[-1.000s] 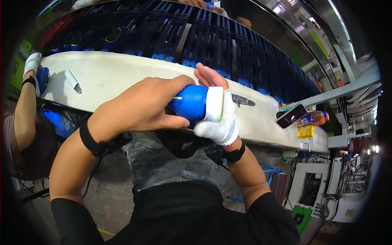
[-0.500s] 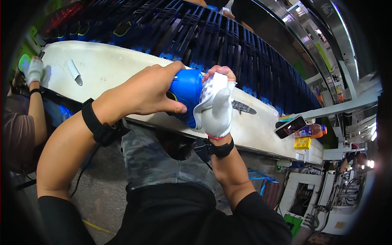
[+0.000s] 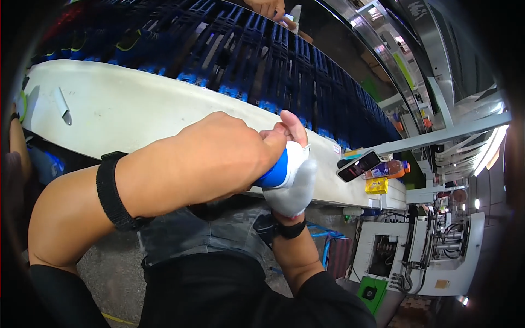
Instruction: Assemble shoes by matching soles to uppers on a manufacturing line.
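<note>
A blue shoe [image 3: 275,173], mostly hidden, is held between my two hands over the white bench. My left hand [image 3: 232,147] is closed on it, its back toward me, covering much of the blue. My right hand [image 3: 292,188] wears a white glove that leaves some fingertips bare, and it grips the shoe from the right side. The fingertips of both hands meet at the shoe's far end. White material there lies against the blue; whether it is glove or shoe I cannot tell.
On the white bench [image 3: 126,90] lies a pale half-tube [image 3: 64,106] at left. A phone [image 3: 359,166], a bottle of orange drink [image 3: 388,169] and a yellow box [image 3: 377,185] stand at right. Behind runs a dark slatted rack [image 3: 240,60]. Another person's arm [image 3: 19,136] shows at far left.
My left hand has moved right and turned over the shoe, hiding most of it. Its fingers now reach my right fingertips. The view has swung right, and a dark tool on the bench is hidden.
</note>
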The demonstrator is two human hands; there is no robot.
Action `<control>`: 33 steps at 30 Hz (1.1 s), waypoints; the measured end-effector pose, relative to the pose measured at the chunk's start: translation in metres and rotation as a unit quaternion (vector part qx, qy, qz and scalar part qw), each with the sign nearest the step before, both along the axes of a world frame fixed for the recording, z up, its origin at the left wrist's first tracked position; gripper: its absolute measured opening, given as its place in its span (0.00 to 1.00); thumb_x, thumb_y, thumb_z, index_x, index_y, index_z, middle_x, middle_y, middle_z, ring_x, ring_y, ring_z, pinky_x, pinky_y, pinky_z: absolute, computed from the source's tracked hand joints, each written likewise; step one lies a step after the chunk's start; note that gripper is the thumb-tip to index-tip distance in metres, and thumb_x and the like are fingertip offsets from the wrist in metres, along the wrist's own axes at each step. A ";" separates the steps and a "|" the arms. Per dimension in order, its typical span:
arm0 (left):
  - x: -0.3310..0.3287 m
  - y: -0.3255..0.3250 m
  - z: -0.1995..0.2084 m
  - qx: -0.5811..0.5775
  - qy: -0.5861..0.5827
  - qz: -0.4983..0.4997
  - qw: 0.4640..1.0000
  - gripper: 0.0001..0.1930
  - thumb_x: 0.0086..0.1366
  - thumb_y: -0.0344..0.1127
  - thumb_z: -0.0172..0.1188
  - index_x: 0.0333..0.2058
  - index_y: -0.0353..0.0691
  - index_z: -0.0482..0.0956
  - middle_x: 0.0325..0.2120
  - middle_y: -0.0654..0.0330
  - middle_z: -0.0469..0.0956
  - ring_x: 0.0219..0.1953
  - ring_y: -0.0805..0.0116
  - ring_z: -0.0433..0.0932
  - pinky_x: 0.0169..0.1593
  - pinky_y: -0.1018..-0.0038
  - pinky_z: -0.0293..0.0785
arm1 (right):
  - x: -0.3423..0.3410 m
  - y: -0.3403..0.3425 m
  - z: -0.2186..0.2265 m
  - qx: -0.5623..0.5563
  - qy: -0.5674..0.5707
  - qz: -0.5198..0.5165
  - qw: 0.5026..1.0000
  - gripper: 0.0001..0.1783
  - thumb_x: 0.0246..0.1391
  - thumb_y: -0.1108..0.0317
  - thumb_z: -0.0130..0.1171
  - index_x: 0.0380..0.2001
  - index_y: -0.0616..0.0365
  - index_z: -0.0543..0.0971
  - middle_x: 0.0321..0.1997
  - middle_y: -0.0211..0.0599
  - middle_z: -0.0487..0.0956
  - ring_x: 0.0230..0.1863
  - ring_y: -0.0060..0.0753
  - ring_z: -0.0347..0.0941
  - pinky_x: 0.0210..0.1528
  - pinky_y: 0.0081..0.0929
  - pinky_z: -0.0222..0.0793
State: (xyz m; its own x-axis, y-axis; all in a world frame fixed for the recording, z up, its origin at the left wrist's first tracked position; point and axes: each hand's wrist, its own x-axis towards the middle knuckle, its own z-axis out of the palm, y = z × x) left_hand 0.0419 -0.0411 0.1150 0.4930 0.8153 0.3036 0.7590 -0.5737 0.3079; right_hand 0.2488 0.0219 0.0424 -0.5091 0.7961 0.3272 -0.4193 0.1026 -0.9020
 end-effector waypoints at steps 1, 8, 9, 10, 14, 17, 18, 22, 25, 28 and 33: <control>0.001 0.000 0.000 -0.002 -0.002 -0.004 1.000 0.26 0.59 0.40 0.79 0.48 0.36 0.73 0.28 0.50 0.85 0.34 0.47 0.88 0.38 0.55 0.82 | -0.001 -0.007 0.013 -0.010 -0.076 -0.023 0.997 0.52 0.67 0.31 0.59 0.76 0.63 0.63 0.65 0.45 0.74 0.67 0.40 0.74 0.75 0.41 0.66; -0.001 -0.021 0.010 0.031 0.079 -0.024 0.996 0.31 0.56 0.42 0.78 0.55 0.37 0.78 0.42 0.52 0.85 0.37 0.50 0.87 0.38 0.57 0.83 | 0.032 -0.052 0.018 0.098 -0.179 -0.039 0.978 0.45 0.70 0.40 0.61 0.75 0.66 0.67 0.77 0.52 0.72 0.75 0.46 0.71 0.78 0.44 0.66; 0.000 -0.032 0.018 0.049 0.076 0.007 0.996 0.35 0.55 0.43 0.78 0.60 0.37 0.78 0.49 0.50 0.84 0.42 0.49 0.88 0.41 0.57 0.84 | 0.040 -0.057 -0.003 0.135 -0.155 -0.041 0.978 0.52 0.63 0.39 0.70 0.77 0.64 0.65 0.75 0.52 0.72 0.76 0.47 0.70 0.78 0.45 0.65; -0.003 -0.042 0.027 0.043 0.085 -0.005 0.995 0.35 0.55 0.43 0.78 0.60 0.37 0.78 0.49 0.50 0.84 0.42 0.49 0.88 0.41 0.57 0.84 | 0.049 -0.058 -0.028 0.172 -0.131 -0.047 0.975 0.61 0.55 0.38 0.79 0.79 0.62 0.63 0.74 0.52 0.72 0.76 0.48 0.69 0.78 0.46 0.64; 0.001 -0.089 0.028 -0.130 -0.101 -0.003 0.986 0.51 0.48 0.58 0.85 0.66 0.37 0.78 0.65 0.42 0.76 0.65 0.33 0.79 0.65 0.47 0.81 | 0.037 -0.054 -0.094 0.299 -0.110 -0.154 0.935 0.48 0.46 0.54 0.89 0.66 0.56 0.74 0.61 0.47 0.82 0.62 0.48 0.82 0.67 0.47 0.80; 0.014 -0.099 0.007 -0.088 -0.096 0.079 0.988 0.51 0.47 0.59 0.86 0.66 0.36 0.78 0.66 0.43 0.77 0.68 0.27 0.74 0.68 0.42 0.75 | 0.024 -0.043 -0.105 0.360 -0.067 -0.163 0.916 0.37 0.49 0.55 0.87 0.56 0.54 0.77 0.54 0.42 0.85 0.56 0.49 0.83 0.62 0.49 0.82; 0.009 -0.102 0.001 -0.064 -0.089 0.108 0.988 0.52 0.47 0.60 0.86 0.66 0.36 0.78 0.66 0.43 0.77 0.69 0.27 0.73 0.70 0.40 0.73 | 0.020 -0.046 -0.096 0.387 -0.077 -0.176 0.902 0.35 0.49 0.55 0.87 0.54 0.53 0.78 0.53 0.40 0.85 0.54 0.48 0.83 0.61 0.50 0.82; -0.009 -0.108 -0.017 -0.078 -0.109 0.153 0.979 0.41 0.51 0.56 0.83 0.60 0.39 0.86 0.65 0.43 0.79 0.71 0.29 0.72 0.72 0.39 0.69 | 0.011 -0.051 -0.068 0.416 -0.130 -0.141 0.889 0.28 0.42 0.61 0.88 0.39 0.44 0.76 0.45 0.31 0.82 0.46 0.46 0.79 0.57 0.47 0.79; -0.021 -0.112 -0.022 -0.096 -0.137 0.175 0.970 0.39 0.46 0.49 0.84 0.59 0.42 0.88 0.65 0.44 0.79 0.66 0.36 0.79 0.66 0.49 0.79 | 0.001 -0.046 -0.053 0.411 -0.138 -0.078 0.898 0.26 0.35 0.67 0.85 0.31 0.42 0.74 0.39 0.24 0.81 0.42 0.41 0.76 0.47 0.42 0.72; -0.033 -0.106 -0.032 -0.110 -0.182 0.161 0.964 0.41 0.42 0.45 0.86 0.59 0.44 0.88 0.66 0.47 0.79 0.60 0.44 0.86 0.59 0.59 0.85 | -0.005 -0.041 -0.056 0.443 -0.140 -0.006 0.885 0.24 0.31 0.69 0.81 0.26 0.41 0.73 0.36 0.19 0.80 0.40 0.36 0.75 0.42 0.38 0.67; -0.042 -0.110 -0.036 -0.093 -0.144 0.116 0.978 0.40 0.43 0.43 0.86 0.60 0.47 0.89 0.65 0.49 0.80 0.57 0.46 0.87 0.56 0.59 0.86 | -0.006 -0.039 -0.043 0.309 -0.182 0.035 0.933 0.25 0.41 0.63 0.84 0.39 0.47 0.78 0.36 0.27 0.79 0.38 0.40 0.74 0.43 0.42 0.69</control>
